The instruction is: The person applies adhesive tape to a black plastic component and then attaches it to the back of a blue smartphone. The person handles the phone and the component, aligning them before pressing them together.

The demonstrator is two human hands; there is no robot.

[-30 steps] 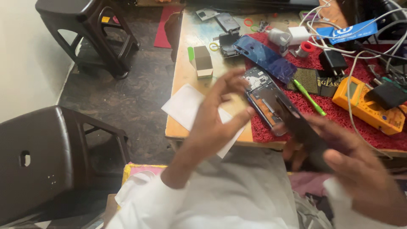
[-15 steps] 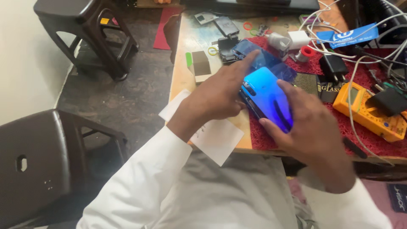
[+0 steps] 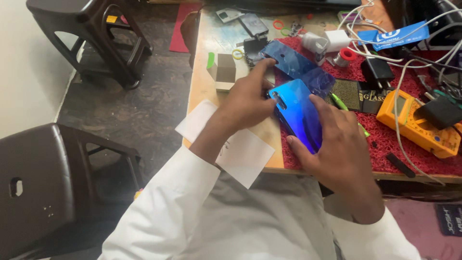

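Landmark: phone (image 3: 299,115), on the tabletop (image 3: 204,89) near its front edge. Left hand (image 3: 248,98) against its left side; right hand (image 3: 337,139) on its right. Paper sheet (image 3: 236,149) front-left. Small box (image 3: 224,72) behind-left. Multimeter (image 3: 416,120) well right. Stool (image 3: 53,183) far left, on the floor.

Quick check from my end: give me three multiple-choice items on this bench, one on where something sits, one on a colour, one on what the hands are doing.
1. Where is the yellow multimeter?
A. on the red mat, right of the phone
B. on the stool
C. on the floor

2. What colour is the phone back?
A. red
B. blue
C. white

3. How is the phone held?
A. lying untouched
B. left hand only
C. both hands on it

Key: 1 A, it lies on the red mat to the right. 2 B, the back shines blue. 3 C, the right hand covers its right side and the left hand touches its top end.
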